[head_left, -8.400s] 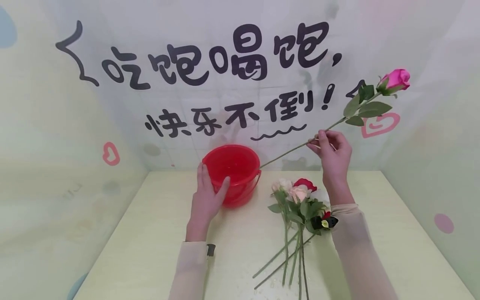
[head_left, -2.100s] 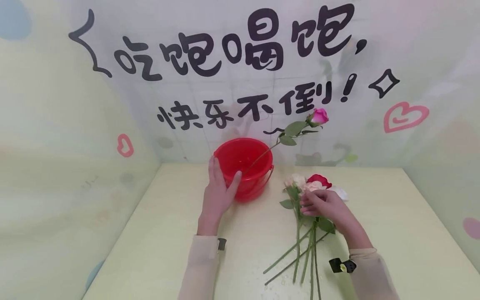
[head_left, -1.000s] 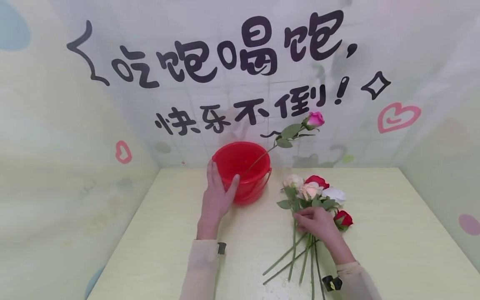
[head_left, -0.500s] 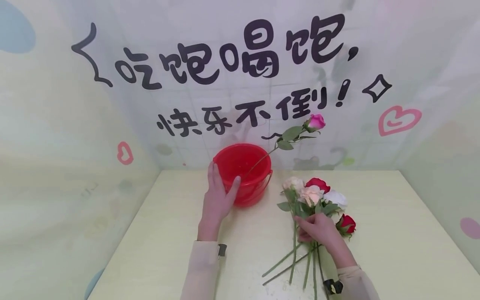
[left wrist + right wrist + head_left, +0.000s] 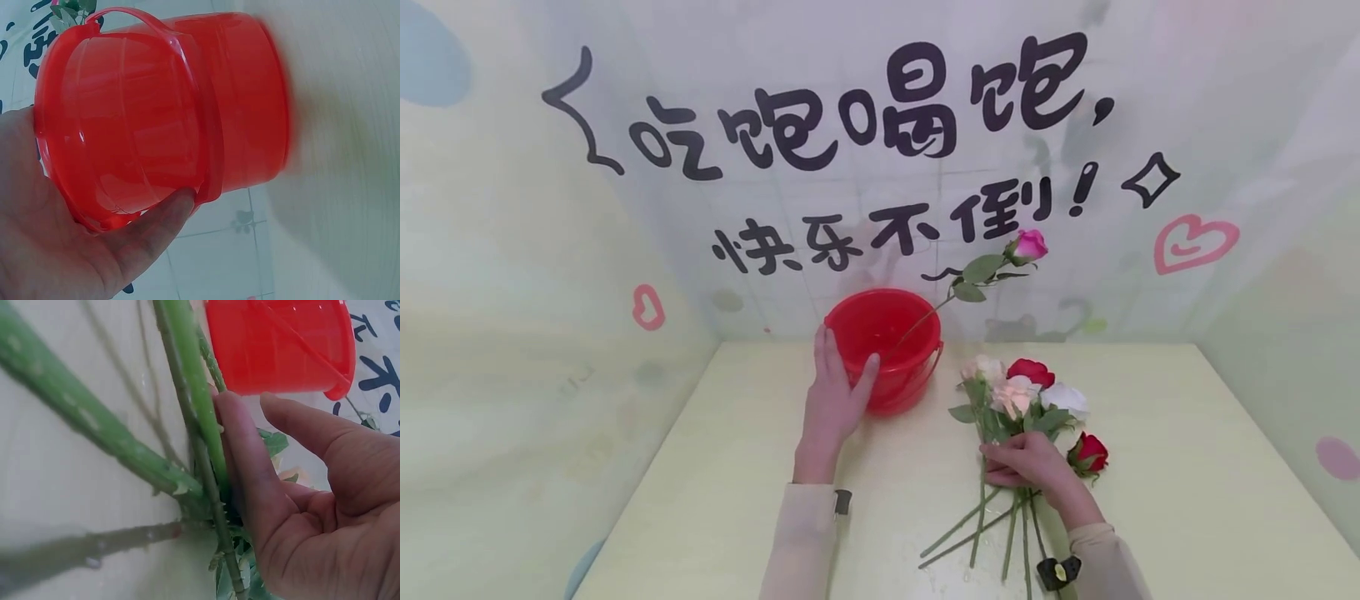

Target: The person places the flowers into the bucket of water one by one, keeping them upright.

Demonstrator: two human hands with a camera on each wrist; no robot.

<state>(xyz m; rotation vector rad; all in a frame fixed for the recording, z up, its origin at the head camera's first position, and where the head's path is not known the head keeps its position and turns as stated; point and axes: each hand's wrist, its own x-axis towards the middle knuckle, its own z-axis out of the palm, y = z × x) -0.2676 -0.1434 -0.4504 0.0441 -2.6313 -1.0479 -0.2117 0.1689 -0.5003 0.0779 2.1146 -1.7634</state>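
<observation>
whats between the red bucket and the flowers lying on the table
In the head view, only a narrow strip of bare tabletop separates the red bucket from the lying flowers.

Soft light, small glints on the red bucket, faint shadows across the table, nearest stems blurry

The bucket is red, one rose magenta, the pale wall black-lettered.
</observation>
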